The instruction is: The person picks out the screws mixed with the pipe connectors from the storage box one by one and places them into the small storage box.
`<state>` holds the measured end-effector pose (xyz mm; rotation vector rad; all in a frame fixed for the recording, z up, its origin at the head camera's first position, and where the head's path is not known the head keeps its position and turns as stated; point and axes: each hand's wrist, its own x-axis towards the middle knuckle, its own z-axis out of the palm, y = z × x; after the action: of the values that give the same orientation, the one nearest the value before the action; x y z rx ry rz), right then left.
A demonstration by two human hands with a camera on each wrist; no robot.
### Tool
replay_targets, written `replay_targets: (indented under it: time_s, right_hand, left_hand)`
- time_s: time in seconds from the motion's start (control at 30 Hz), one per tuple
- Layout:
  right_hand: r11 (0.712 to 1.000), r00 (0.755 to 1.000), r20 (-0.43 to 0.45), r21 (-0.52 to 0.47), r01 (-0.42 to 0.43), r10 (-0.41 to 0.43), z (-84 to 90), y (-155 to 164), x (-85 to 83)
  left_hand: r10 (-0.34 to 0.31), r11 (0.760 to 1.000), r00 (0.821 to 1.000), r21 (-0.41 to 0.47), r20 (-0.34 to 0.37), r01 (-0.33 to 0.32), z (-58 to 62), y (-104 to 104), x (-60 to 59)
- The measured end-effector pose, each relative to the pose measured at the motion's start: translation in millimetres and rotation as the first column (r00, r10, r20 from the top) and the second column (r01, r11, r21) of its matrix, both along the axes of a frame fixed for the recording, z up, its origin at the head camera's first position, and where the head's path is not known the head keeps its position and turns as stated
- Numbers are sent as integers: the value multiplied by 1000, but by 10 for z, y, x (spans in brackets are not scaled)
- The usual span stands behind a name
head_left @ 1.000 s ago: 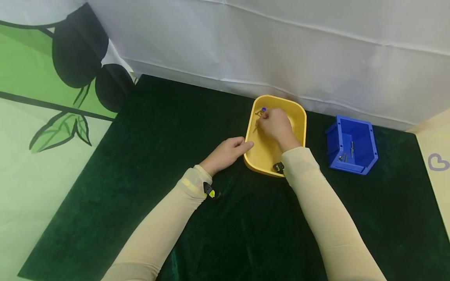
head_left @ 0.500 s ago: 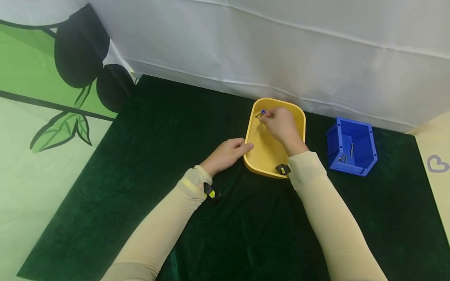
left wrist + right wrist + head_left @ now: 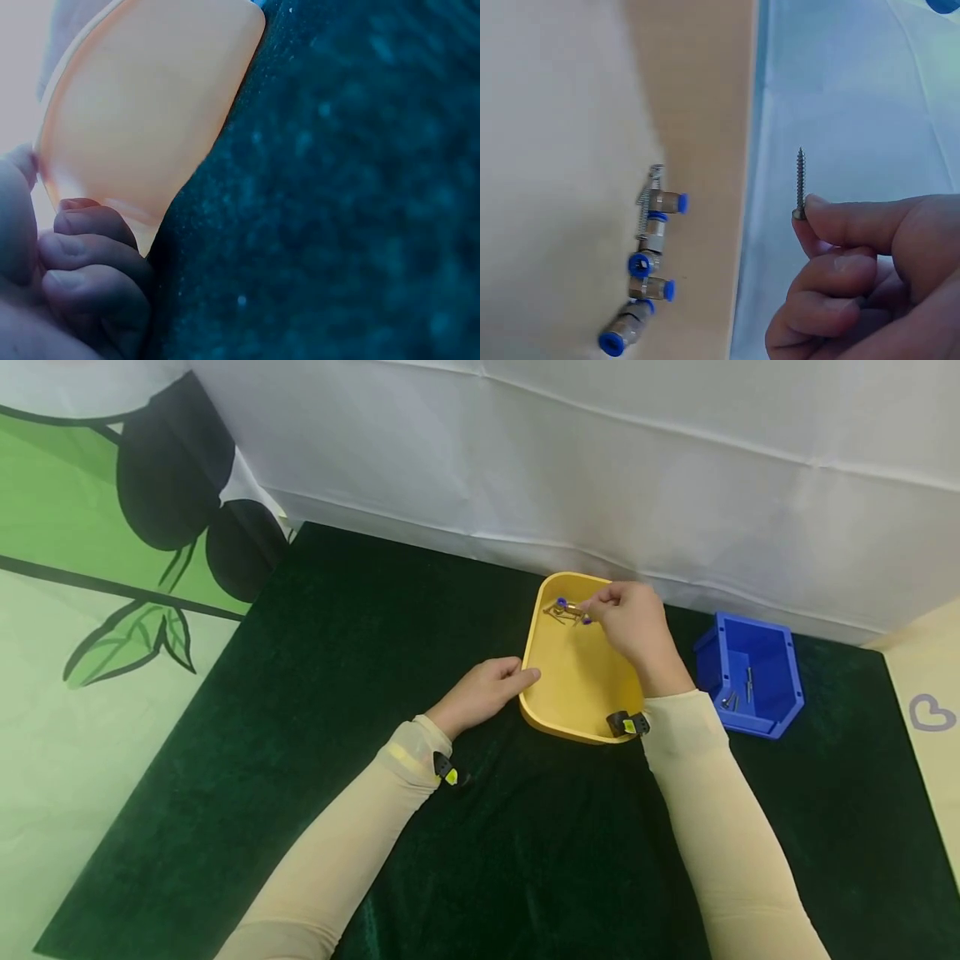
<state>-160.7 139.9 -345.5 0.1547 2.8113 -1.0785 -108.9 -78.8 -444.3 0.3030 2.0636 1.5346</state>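
hands hold screw beside fittings, tray.

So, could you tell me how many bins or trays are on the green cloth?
2. The yellow tray sits mid-table against the left hand, under the right hand; the blue bin stands to its right. None seems hidden.

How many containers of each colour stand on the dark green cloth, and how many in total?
Yellow tray: 1
Blue bin: 1
Total: 2
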Motion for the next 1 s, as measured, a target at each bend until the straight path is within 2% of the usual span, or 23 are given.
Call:
replay_targets:
  time_s: [0.27, 0.6, 1.0]
  right_hand:
    - [999, 999, -36, -45, 29, -31, 154, 120, 113]
    - [995, 989, -106, -15, 98, -99, 171, 420, 256]
    - [971, 970, -44, -38, 236, -238, 119, 1054, 468]
  left_hand:
    - [2, 1000, 1000, 11, -24, -2, -15, 14, -4]
    - [11, 1000, 1000, 11, -14, -10, -16, 13, 13]
    - [22, 1000, 1000, 8, -1, -22, -22, 32, -2]
